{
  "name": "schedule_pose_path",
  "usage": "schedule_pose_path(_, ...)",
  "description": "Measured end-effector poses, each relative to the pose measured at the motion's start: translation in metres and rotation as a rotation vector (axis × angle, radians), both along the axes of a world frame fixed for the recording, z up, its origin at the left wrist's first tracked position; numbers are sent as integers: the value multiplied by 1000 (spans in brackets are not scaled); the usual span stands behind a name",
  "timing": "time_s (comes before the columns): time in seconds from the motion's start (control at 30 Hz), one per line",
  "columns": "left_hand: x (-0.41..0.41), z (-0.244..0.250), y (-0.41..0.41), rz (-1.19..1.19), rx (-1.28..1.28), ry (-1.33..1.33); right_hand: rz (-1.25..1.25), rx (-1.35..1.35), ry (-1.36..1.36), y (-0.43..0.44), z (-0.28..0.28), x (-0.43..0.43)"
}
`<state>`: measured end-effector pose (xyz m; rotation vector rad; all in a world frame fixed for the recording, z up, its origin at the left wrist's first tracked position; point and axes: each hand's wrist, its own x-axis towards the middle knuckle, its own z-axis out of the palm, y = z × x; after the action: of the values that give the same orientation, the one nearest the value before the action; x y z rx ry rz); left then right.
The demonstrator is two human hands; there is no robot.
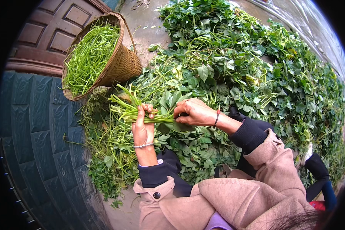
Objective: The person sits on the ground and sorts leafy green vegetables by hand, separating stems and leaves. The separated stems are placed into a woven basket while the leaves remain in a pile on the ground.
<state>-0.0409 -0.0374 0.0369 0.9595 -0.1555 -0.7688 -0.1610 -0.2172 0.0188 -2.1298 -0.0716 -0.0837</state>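
My left hand (144, 123) is closed around a bundle of green leaf stems (161, 118), whose cut ends fan out to the left. Just to its right, my right hand (194, 112) grips the other end of the bundle, where the leaves begin; its fingertips are partly hidden. Beneath and around both hands lies a wide heap of leafy green vines (218, 69). Up and left of my hands a woven wicker basket (126, 61) leans with its mouth towards the left, full of stripped green stems (92, 57).
A dark tiled wall (41, 123) runs along the left, below a brown panelled door (54, 31). Transparent plastic sheeting (302, 26) borders the heap at the upper right. Another person's dark-clothed leg (316, 169) shows at the lower right.
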Motion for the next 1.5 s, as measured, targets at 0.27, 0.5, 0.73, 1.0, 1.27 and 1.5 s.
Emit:
schedule_pose_path(0.27,-3,-4,-5,-47,-78,55,-356,563,82,-6,-15,6)
schedule_pose_path(0.5,14,-5,15,68,-198,198,-372,478,33,-44,8,2)
schedule_pose_path(0.73,12,-4,12,61,-173,205,-105,0,-37,-8,6,-2)
schedule_pose_path(1.0,8,5,8,46,-202,198,-88,-41,-94,-3,5,-4)
schedule_pose_path(1.27,5,11,2,-7,-312,192,-704,1118,114,-32,-12,5)
schedule_pose_path(1.5,24,-16,25,280,-228,193,420,513,355,-6,29,-10)
